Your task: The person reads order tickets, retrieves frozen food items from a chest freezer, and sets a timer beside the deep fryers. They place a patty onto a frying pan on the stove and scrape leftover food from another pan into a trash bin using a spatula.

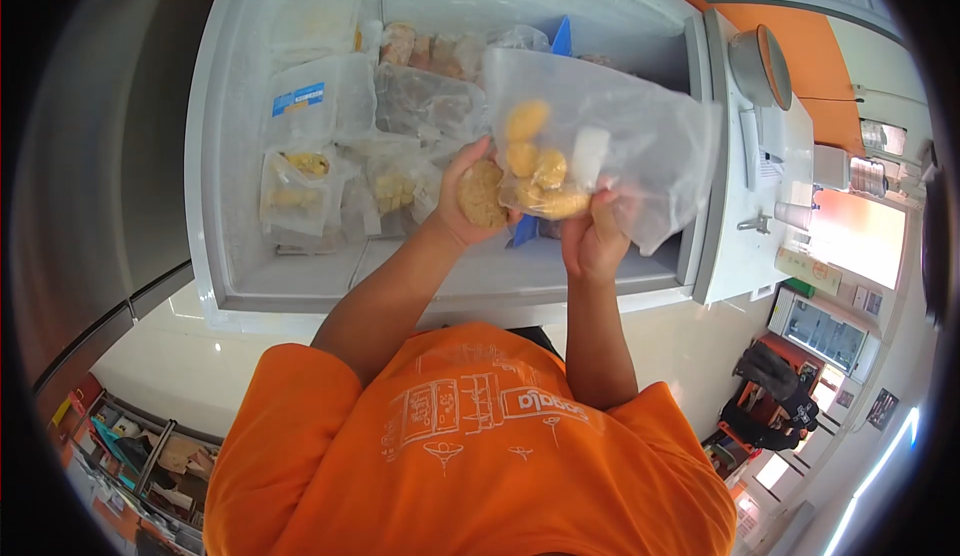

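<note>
My left hand [462, 211] is closed around a round, flat, light-brown patty [483, 196], with its thumb along the upper edge. Just to the right, my right hand [596, 239] pinches the lower edge of a clear plastic bag [645, 151]. Inside this bag are several yellow rounded pieces [550, 168] and a white label [591, 156]. The patty touches or nearly touches the left side of the bag; which, I cannot tell. Both hands are above an open chest freezer [450, 291].
Bagged food fills the freezer's left and middle, including a bag with a blue label [298, 99] and one with pale cubes [393, 191]. A blue divider [562, 38] stands behind the bag. To the right, a counter holds a metal pot [760, 66]. A person in dark clothes [770, 396] is farther off.
</note>
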The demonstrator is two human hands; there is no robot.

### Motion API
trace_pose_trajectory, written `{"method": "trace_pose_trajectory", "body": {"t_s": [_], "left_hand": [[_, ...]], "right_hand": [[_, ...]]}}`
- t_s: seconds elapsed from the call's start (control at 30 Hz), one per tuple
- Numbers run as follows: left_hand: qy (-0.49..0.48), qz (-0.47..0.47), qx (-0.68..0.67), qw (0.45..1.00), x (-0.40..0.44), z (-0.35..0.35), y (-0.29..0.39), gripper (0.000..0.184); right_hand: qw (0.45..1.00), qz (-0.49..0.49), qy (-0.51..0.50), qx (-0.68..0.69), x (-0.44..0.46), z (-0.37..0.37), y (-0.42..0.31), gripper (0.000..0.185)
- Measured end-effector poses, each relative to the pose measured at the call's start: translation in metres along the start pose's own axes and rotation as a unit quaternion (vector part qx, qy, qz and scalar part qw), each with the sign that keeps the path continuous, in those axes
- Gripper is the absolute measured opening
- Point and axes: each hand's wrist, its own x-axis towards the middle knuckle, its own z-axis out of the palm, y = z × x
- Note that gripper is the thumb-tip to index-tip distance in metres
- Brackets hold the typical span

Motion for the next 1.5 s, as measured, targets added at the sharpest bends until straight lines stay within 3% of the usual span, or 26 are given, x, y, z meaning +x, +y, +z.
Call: {"method": "trace_pose_trajectory", "body": {"t_s": [0.03, 0.1, 0.17, 0.3, 0.43, 0.5, 0.53, 0.6, 0.73, 0.8, 0.93, 1.03, 1.13, 1.17, 1.23, 1.3, 1.4, 1.5], "left_hand": [[0.005, -0.002, -0.004, 1.0, -0.004, -0.005, -0.005, 0.045], [0.109, 0.013, 0.055, 0.992, -0.002, -0.01, -0.003, 0.05], [0.093, 0.009, 0.039, 0.995, -0.001, -0.012, 0.001, 0.049], [0.028, 0.015, 0.031, 0.999, -0.001, -0.003, -0.003, 0.048], [0.074, 0.02, 0.036, 0.996, 0.005, -0.011, -0.003, 0.048], [0.065, 0.02, 0.033, 0.997, 0.004, -0.004, -0.002, 0.044], [0.059, 0.025, 0.037, 0.997, 0.009, -0.009, 0.005, 0.044], [-0.026, -0.029, -0.012, 0.999, 0.003, -0.028, -0.002, 0.047], [-0.055, -0.02, 0.007, 0.998, 0.0, -0.038, -0.003, 0.046], [-0.036, -0.014, 0.02, 0.999, -0.002, -0.033, -0.002, 0.049], [-0.065, -0.016, 0.021, 0.998, -0.005, -0.044, -0.001, 0.049], [-0.083, -0.016, 0.009, 0.996, -0.008, -0.05, 0.0, 0.05], [-0.088, -0.037, 0.038, 0.995, -0.017, -0.049, 0.005, 0.049], [-0.083, -0.035, 0.044, 0.995, -0.022, -0.045, 0.006, 0.049], [-0.068, -0.036, 0.048, 0.996, -0.034, -0.041, 0.007, 0.05], [-0.039, -0.022, 0.062, 0.997, -0.046, -0.04, 0.009, 0.045], [-0.062, 0.0, 0.013, 0.998, -0.059, -0.058, 0.012, 0.044], [-0.016, 0.031, 0.004, 0.999, -0.083, -0.07, 0.017, 0.04]], "right_hand": [[0.999, 0.008, 0.036, -0.022, -0.004, 0.004, -0.003, 0.017], [0.999, 0.024, 0.032, -0.001, 0.003, 0.015, -0.007, 0.015], [0.999, -0.001, -0.04, 0.001, -0.001, 0.002, -0.004, 0.019], [1.0, -0.012, -0.02, 0.002, 0.002, 0.009, -0.008, 0.022], [1.0, -0.015, 0.007, -0.025, 0.002, 0.02, -0.017, 0.021], [0.994, -0.027, -0.106, -0.003, 0.001, -0.005, -0.011, 0.023], [0.993, -0.031, -0.113, -0.001, 0.009, -0.008, -0.006, 0.023], [0.999, 0.013, -0.032, -0.015, 0.001, -0.001, -0.011, 0.025], [0.999, 0.028, 0.025, -0.018, 0.001, 0.016, -0.017, 0.024], [0.987, 0.091, 0.125, 0.036, 0.003, 0.009, -0.014, 0.027], [0.979, 0.126, 0.127, 0.097, 0.001, 0.013, -0.011, 0.021], [0.943, 0.184, 0.195, 0.199, -0.003, -0.012, 0.009, 0.031], [0.86, 0.297, 0.262, 0.323, -0.009, -0.021, 0.024, 0.028], [0.858, 0.297, 0.265, 0.325, -0.013, -0.025, 0.031, 0.028], [0.787, 0.359, 0.247, 0.435, -0.025, -0.035, 0.048, 0.03], [0.791, 0.357, 0.287, 0.406, -0.03, -0.023, 0.057, 0.031], [0.746, 0.378, 0.29, 0.466, -0.034, -0.034, 0.082, 0.03], [0.717, 0.399, 0.245, 0.516, -0.029, -0.058, 0.106, 0.029]]}}
